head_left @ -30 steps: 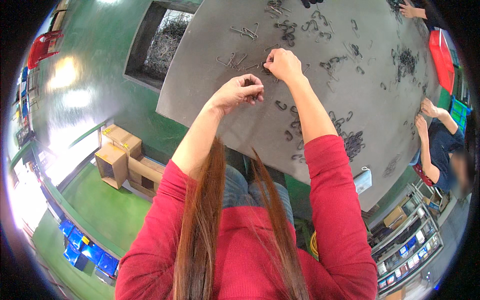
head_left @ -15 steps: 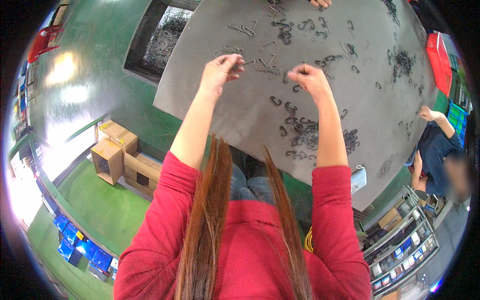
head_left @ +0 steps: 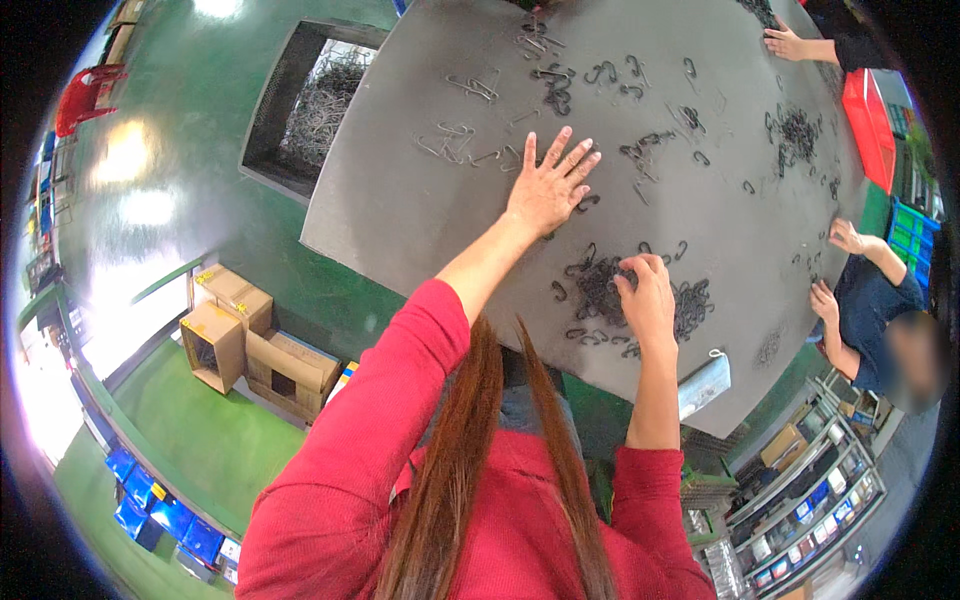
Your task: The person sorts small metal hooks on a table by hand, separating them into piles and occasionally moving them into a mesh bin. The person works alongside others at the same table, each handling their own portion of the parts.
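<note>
My left hand point(head_left: 552, 188) lies palm down over the grey tabletop point(head_left: 470, 215), fingers spread. Dark metal hooks point(head_left: 590, 203) show beside its fingers, and silvery bent wire pieces point(head_left: 447, 143) lie to its left. My right hand point(head_left: 650, 298) is at a pile of dark metal hooks point(head_left: 598, 290), nearer to me. Its thumb and fingers are bent together in a pinch; whatever is between them is too small to make out. Another part of the pile point(head_left: 692, 305) shows on the far side of this hand.
More hooks point(head_left: 797, 135) lie in clusters farther right. A face mask point(head_left: 705, 384) rests at the table's near edge. Co-workers' hands point(head_left: 785, 42) are at the right side, beside a red bin point(head_left: 868, 130). A dark crate point(head_left: 268, 110) of wire pieces stands left; cardboard boxes point(head_left: 213, 335) sit below.
My left hand has moved right and spread its fingers flat. My right hand has come back toward me, onto the hook pile. A co-worker's hand now shows at the upper right.
</note>
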Available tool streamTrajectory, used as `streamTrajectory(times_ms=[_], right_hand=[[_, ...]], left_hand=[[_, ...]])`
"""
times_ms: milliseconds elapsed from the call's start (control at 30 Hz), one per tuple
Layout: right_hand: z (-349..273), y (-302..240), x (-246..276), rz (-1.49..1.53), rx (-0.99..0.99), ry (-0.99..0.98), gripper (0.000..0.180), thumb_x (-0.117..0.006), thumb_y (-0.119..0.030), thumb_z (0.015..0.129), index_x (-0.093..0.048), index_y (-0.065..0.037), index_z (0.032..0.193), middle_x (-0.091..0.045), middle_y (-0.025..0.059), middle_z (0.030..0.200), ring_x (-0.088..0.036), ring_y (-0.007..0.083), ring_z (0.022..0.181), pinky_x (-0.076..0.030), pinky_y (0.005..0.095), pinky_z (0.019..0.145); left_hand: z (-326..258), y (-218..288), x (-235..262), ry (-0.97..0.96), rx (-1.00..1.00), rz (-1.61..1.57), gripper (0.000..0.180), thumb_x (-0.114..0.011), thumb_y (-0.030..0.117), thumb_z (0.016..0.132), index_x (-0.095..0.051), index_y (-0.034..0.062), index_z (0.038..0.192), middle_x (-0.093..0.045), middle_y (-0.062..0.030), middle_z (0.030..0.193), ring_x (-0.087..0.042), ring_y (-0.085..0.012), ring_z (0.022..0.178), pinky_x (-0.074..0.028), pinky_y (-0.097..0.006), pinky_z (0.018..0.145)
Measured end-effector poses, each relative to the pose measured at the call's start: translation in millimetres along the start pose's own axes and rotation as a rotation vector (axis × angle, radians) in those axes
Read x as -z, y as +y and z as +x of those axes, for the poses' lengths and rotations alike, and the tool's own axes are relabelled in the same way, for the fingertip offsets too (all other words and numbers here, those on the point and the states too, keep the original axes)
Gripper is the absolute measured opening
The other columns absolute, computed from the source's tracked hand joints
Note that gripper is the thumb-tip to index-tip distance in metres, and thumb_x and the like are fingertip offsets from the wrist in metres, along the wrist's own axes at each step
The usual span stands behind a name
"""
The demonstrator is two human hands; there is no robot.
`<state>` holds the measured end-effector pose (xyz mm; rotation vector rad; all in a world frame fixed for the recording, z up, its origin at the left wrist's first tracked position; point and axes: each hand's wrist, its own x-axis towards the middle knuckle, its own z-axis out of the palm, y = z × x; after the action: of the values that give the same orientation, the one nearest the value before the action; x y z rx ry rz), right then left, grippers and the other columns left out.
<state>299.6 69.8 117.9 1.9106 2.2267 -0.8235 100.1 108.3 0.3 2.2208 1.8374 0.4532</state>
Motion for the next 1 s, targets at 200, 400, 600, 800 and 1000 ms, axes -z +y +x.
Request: streamTrajectory(times_ms=[200,400,600,800,1000], right_hand=[[-2,-7,-3,0.035,-0.048,-0.075,0.021,-0.065,-0.013,0.081,-0.062,-0.007,0.100,-0.054,0.0086,0.113,-0.053,0.0291,0.107,-0.045,0.0391,0.087],[-1,-24,-6,0.037,0.049,-0.074,0.021,-0.066,-0.012,0.079,-0.062,-0.007,0.099,-0.055,0.0089,0.110,-0.054,0.0291,0.105,-0.046,0.0388,0.085],[5,-26,-11,0.131,0.079,-0.068,0.020,-0.066,-0.012,0.080,-0.061,-0.006,0.099,-0.056,0.0095,0.106,-0.054,0.0302,0.102,-0.046,0.0390,0.084],[95,-43,-18,0.197,0.192,0.163,0.020,-0.062,-0.010,0.081,-0.060,-0.009,0.101,-0.055,0.0109,0.108,-0.054,0.0326,0.102,-0.046,0.0417,0.085],[155,3,-61,0.068,-0.283,0.579,0.068,-0.056,-0.031,0.089,-0.026,0.005,0.140,-0.025,0.0313,0.143,-0.023,0.0446,0.134,-0.027,0.0511,0.107]], left_hand=[[-1,-66,21,-0.016,0.118,0.178,0.051,-0.033,0.036,0.098,-0.024,0.0246,0.147,-0.019,0.0060,0.153,-0.003,-0.0199,0.144,0.006,-0.059,0.111],[3,-126,41,0.051,0.201,0.219,0.050,-0.035,0.033,0.097,-0.027,0.0231,0.146,-0.023,0.0041,0.152,-0.014,-0.0199,0.142,-0.004,-0.059,0.112],[-46,-230,74,0.172,0.404,0.366,0.048,-0.037,0.028,0.096,-0.033,0.0205,0.143,-0.029,0.0010,0.150,-0.019,-0.0196,0.141,-0.014,-0.058,0.110],[-88,-310,114,0.263,0.632,0.525,0.044,-0.042,0.026,0.096,-0.039,0.0152,0.138,-0.030,-0.0043,0.148,-0.016,-0.0257,0.142,-0.014,-0.064,0.107],[-53,-219,110,0.404,0.337,0.213,0.046,-0.048,0.017,0.092,-0.040,0.0141,0.137,-0.032,-0.0073,0.147,-0.017,-0.0286,0.142,-0.010,-0.059,0.110]])
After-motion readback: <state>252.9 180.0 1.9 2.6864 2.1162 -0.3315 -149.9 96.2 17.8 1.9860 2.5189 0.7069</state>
